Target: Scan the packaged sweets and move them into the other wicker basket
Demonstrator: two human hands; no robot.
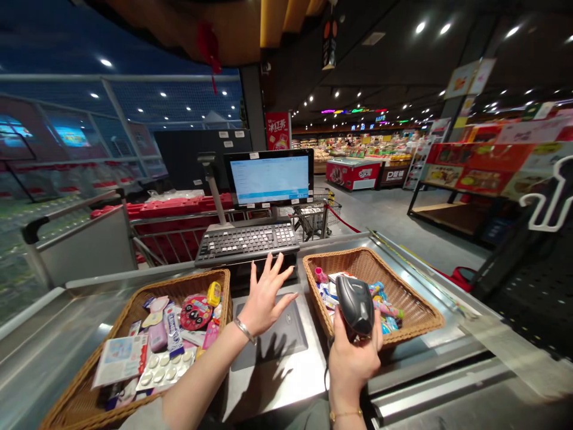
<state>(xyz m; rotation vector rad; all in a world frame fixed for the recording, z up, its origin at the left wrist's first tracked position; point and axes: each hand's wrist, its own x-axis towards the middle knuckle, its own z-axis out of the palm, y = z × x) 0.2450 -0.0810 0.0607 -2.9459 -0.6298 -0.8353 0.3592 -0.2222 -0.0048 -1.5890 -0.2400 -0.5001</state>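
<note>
1. Currently, a black handheld scanner point(356, 304) is sitting right of centre in the lower half of the frame, its rounded head showing in front of the right basket point(421, 310).
2. The right hand point(356, 358) is gripping the scanner from below, its fingers wrapping around the grip, while a thin gold bracelet point(345, 413) is circling that wrist at the bottom edge.
3. The left hand point(266, 301) is spreading its fingers wide near the middle of the frame, hovering above a grey pad point(289, 328) and casting a shadow; a silver bangle point(245, 331) is ringing its wrist.
4. Behind the scanner, the right basket is holding small, brightly coloured packets, partly hidden by it.
5. At lower left, the left basket point(227, 292) is carrying a red round item point(196, 312), a yellow item point(213, 292), a white blister pack point(165, 370) and other packages.
6. Both baskets are resting on the metal desk point(313, 358).
7. Just beyond the left fingertips, a black keyboard point(248, 240) is lying below a lit monitor point(271, 179).
8. Farther off, a red chest freezer point(353, 174) is standing right of the monitor, and shelving with red boxes point(465, 164) is filling the right side.
</note>
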